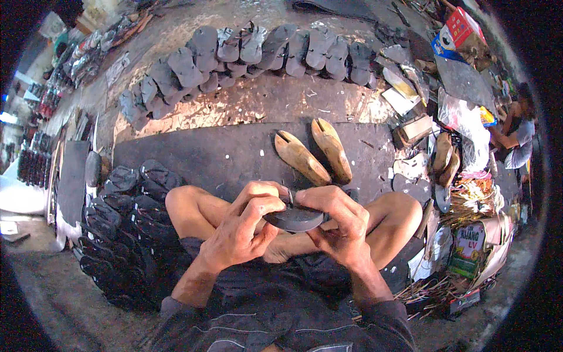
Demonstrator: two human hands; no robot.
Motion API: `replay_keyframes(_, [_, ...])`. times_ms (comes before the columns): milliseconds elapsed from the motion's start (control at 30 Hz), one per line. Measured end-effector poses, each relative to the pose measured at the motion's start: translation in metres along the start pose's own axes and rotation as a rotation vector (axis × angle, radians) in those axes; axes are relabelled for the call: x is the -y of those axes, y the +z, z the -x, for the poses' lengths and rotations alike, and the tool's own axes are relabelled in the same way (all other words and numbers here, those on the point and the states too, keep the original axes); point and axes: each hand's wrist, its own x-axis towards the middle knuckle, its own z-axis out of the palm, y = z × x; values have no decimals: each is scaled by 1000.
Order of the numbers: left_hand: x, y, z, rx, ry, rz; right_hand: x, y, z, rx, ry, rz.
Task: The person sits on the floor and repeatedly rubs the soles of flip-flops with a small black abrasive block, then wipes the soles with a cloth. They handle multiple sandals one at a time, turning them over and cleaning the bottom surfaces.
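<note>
Between my two hands, above my crossed legs, is a dark sandal sole [295, 220] with its rounded end toward me. My left hand [245, 226] grips its left side, fingers curled over the top. On the other side my right hand [341, 220] is closed on it, thumb underneath. A thin, shiny strip [290, 197] shows between the fingertips; its kind I cannot make out. Just beyond my hands two wooden shoe lasts, a left one [300, 157] and a right one [332, 150], lie side by side on a dark mat [234, 154].
An arc of grey sandal soles [205, 50] stands beyond the mat. Stacked black sandals [120, 220] crowd my left side. At right are more wooden lasts [444, 154], straw-like strips [472, 202], a green can [468, 251] and a red box [463, 32]. Another person [516, 132] sits at far right.
</note>
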Motion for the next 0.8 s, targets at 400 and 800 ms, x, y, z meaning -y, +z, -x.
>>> replay_keyframes(400, [52,15,21,-207,-402,-3,-79,12,-9,219,168,-133])
replay_keyframes(800, [143,-34,3,-1007,-524,1459,-142,10,12,-382,735,-436])
